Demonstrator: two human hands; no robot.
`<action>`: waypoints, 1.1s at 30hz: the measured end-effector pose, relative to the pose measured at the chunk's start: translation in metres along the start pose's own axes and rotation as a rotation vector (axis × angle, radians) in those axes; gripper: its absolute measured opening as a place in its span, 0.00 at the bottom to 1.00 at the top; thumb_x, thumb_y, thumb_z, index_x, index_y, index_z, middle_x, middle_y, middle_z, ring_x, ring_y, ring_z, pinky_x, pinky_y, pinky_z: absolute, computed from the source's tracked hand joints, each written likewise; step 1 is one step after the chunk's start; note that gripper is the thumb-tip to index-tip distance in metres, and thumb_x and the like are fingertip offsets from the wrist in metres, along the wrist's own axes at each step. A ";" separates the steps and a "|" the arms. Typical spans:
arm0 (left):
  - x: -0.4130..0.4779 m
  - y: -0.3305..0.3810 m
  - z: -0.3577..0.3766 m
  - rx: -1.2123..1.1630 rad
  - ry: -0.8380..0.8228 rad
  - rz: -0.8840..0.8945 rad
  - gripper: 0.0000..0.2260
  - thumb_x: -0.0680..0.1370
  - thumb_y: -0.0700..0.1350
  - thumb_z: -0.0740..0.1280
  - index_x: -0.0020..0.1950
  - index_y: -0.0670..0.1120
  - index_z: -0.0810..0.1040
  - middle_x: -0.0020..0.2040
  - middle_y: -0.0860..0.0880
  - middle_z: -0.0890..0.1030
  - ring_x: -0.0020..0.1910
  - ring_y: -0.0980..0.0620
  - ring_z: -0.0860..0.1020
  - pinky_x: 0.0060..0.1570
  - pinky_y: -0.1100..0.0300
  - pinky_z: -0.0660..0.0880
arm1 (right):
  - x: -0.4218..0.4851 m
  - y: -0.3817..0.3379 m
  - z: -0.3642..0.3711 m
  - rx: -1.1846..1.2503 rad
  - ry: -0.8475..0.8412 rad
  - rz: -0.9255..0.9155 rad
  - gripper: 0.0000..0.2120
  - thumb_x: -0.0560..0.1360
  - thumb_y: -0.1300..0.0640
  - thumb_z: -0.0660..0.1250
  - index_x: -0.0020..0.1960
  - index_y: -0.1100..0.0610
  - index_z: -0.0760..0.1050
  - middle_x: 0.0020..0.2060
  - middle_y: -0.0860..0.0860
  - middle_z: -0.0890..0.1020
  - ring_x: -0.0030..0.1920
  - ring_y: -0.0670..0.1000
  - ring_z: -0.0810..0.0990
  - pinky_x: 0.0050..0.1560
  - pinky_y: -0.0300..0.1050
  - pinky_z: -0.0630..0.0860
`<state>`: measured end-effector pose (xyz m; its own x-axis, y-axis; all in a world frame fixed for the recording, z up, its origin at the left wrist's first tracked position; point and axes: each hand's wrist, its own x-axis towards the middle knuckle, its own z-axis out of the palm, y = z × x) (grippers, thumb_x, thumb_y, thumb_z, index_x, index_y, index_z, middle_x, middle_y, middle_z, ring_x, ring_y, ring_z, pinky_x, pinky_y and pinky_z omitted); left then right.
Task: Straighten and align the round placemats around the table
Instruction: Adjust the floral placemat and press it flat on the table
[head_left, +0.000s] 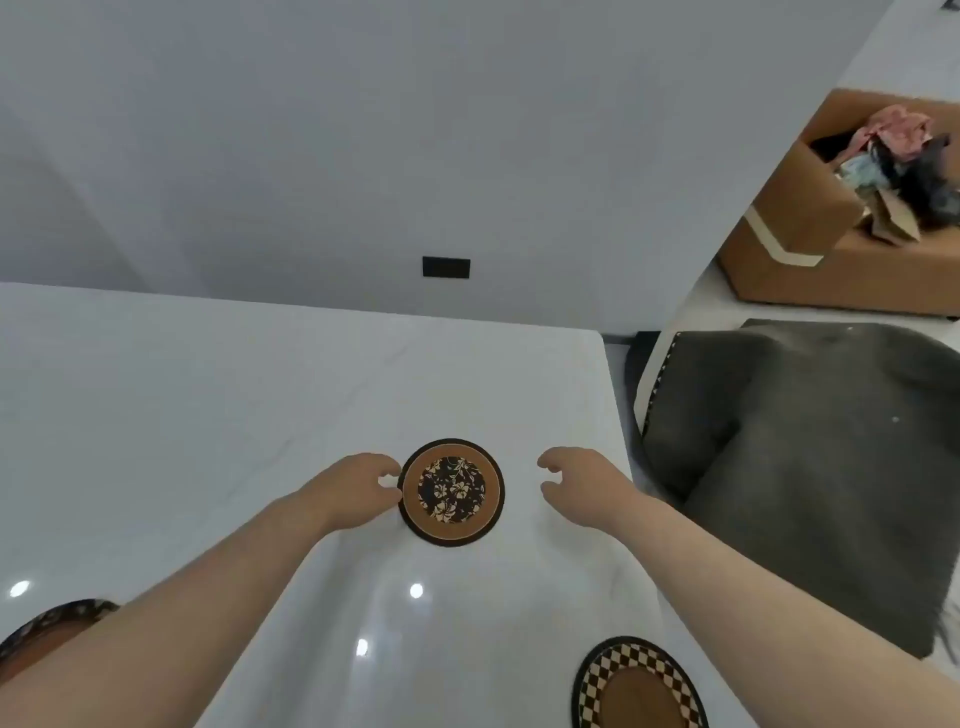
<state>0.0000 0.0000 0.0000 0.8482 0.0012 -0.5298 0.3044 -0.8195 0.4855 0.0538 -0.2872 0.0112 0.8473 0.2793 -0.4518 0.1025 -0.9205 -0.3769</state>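
Observation:
A round brown placemat with a dark floral centre (451, 492) lies flat on the white table (208, 415). My left hand (358, 488) touches its left rim with thumb and fingers curled around the edge. My right hand (576, 486) hovers a short gap to its right, fingers apart, holding nothing. A checkered-rim placemat (636, 686) lies at the bottom, partly behind my right forearm. A third patterned placemat (47, 629) peeks out at the lower left, mostly hidden by my left arm.
The table's right edge runs just past my right hand. A dark grey cushioned chair (810, 467) stands beside it. A cardboard box (831, 218) full of cloth sits on the floor at the back right. A wall with a black socket (445, 267) is behind.

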 end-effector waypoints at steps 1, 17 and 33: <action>0.006 -0.002 0.004 -0.026 -0.010 0.000 0.19 0.78 0.48 0.65 0.69 0.48 0.72 0.70 0.49 0.72 0.67 0.50 0.70 0.65 0.57 0.67 | 0.005 0.000 0.004 0.010 0.001 0.013 0.20 0.78 0.55 0.61 0.70 0.52 0.69 0.67 0.49 0.74 0.66 0.50 0.72 0.66 0.45 0.69; 0.066 -0.019 0.048 -0.613 0.155 -0.248 0.07 0.68 0.40 0.64 0.43 0.49 0.72 0.42 0.47 0.72 0.38 0.49 0.71 0.42 0.54 0.70 | 0.079 -0.018 0.062 0.282 -0.021 0.161 0.11 0.72 0.60 0.63 0.31 0.57 0.68 0.30 0.51 0.70 0.33 0.51 0.68 0.36 0.44 0.65; 0.097 -0.010 0.043 -0.781 0.289 -0.293 0.05 0.72 0.32 0.72 0.44 0.40 0.81 0.38 0.43 0.82 0.35 0.48 0.80 0.34 0.58 0.77 | 0.101 0.003 0.062 0.685 0.094 0.301 0.05 0.70 0.60 0.72 0.39 0.53 0.79 0.37 0.51 0.83 0.41 0.54 0.83 0.48 0.56 0.82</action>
<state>0.0605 -0.0162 -0.0862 0.7337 0.3815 -0.5622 0.6466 -0.1380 0.7502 0.1072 -0.2448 -0.0859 0.8314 -0.0103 -0.5556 -0.4616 -0.5695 -0.6801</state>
